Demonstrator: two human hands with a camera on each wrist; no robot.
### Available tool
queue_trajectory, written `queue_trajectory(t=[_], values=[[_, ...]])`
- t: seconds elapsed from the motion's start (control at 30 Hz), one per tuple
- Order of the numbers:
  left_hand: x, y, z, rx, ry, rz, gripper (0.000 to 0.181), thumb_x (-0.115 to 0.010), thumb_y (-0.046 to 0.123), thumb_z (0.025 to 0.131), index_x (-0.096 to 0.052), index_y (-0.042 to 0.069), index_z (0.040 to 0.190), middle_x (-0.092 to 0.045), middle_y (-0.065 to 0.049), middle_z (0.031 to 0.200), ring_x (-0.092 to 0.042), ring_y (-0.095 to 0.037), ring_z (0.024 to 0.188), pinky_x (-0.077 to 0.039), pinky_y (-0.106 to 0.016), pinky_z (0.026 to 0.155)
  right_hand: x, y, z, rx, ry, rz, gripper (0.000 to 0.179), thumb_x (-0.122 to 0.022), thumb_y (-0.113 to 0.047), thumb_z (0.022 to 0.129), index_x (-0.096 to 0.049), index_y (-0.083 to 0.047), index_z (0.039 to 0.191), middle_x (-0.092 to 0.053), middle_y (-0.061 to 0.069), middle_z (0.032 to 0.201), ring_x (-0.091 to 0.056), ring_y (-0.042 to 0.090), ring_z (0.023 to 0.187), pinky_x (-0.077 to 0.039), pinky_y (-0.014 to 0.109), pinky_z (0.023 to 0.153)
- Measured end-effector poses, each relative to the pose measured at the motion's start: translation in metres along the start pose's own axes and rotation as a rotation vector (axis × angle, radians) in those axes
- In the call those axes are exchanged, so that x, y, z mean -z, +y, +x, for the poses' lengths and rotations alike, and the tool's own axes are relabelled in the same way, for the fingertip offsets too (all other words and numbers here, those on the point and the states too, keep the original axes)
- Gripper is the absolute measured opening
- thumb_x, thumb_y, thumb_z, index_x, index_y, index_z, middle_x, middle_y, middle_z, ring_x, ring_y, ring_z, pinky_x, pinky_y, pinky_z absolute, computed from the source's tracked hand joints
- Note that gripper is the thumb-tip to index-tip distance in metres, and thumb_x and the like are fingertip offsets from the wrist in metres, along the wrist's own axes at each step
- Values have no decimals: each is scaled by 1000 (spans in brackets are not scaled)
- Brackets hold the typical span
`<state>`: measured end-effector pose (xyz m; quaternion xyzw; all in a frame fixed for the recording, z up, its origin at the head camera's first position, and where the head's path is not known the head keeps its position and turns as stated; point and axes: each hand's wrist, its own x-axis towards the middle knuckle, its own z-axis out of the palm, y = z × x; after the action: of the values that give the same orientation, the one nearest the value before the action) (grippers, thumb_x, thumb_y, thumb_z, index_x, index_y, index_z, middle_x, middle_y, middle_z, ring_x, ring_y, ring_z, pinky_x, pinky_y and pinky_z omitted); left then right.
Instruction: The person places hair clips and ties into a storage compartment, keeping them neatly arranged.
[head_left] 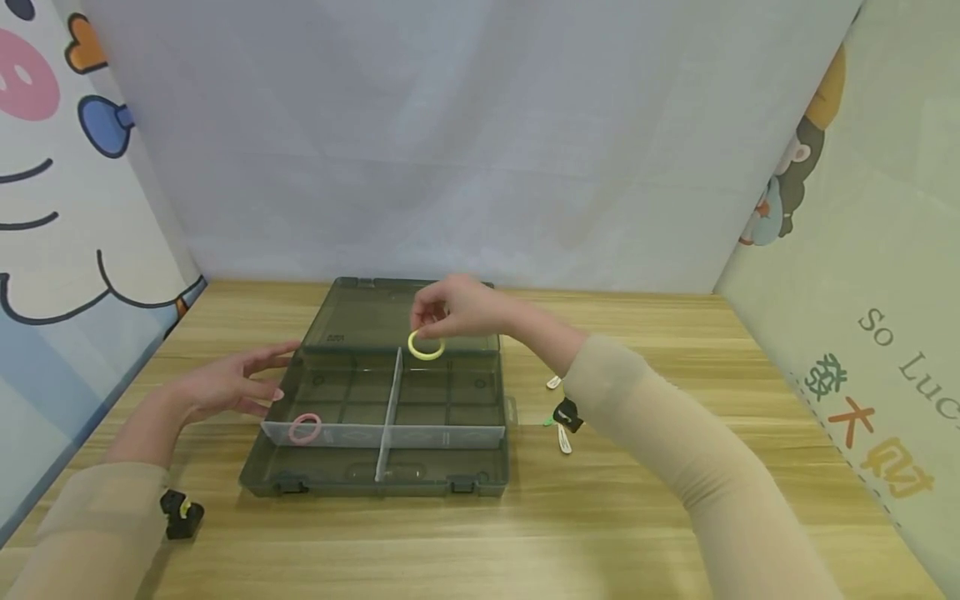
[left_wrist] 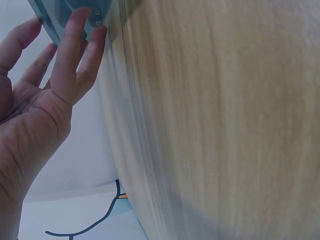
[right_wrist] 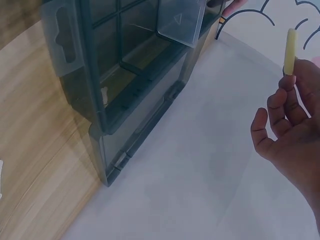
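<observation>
A yellow hair tie [head_left: 426, 357], ring-shaped, is pinched between the thumb and fingers of my right hand [head_left: 468, 308]. That hand is above the back of a dark translucent compartment box [head_left: 375, 489], near the hinge of its raised lid [head_left: 375, 312]. In the right wrist view the yellow hair tie [right_wrist: 290, 50] appears edge-on. My left hand [head_left: 225, 385] is at the box's left side, fingers extended at its wall; the left wrist view has the fingers at the box corner [left_wrist: 50, 20]. A pink hair tie [head_left: 305, 428] shows at the left part of the long clear divider [head_left: 450, 437].
White hair clips [head_left: 564, 439] and a small green piece [head_left: 548, 422] lie on the wooden table [head_left: 637, 525] right of the box, partly behind the right sleeve. A short divider [head_left: 393, 387] crosses the box. A white curtain [head_left: 525, 125] stands behind.
</observation>
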<state>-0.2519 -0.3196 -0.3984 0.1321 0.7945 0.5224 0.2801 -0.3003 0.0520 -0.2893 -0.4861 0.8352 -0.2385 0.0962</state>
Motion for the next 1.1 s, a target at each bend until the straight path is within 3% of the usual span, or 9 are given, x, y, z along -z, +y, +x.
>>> queue_trajectory(t=[0.4,1.1], values=[[0,-1,1,-4,0,-11,84,-60,13,92,-3,17,153,3,-23,156,-23,-53,132,-49,-49,92,-15,-13,27,52,1,44,7,-68,-15,87,-70,-13,94,-64,-4,80,-53,10,71,-44,20,64],[-1,2,1,20,-3,-22,83,-59,15,93,-2,18,153,3,-23,156,-23,-53,132,-49,-50,92,-69,-16,69,15,-50,41,7,-68,-18,88,-70,-14,93,-66,-5,82,-55,6,71,-43,15,64]])
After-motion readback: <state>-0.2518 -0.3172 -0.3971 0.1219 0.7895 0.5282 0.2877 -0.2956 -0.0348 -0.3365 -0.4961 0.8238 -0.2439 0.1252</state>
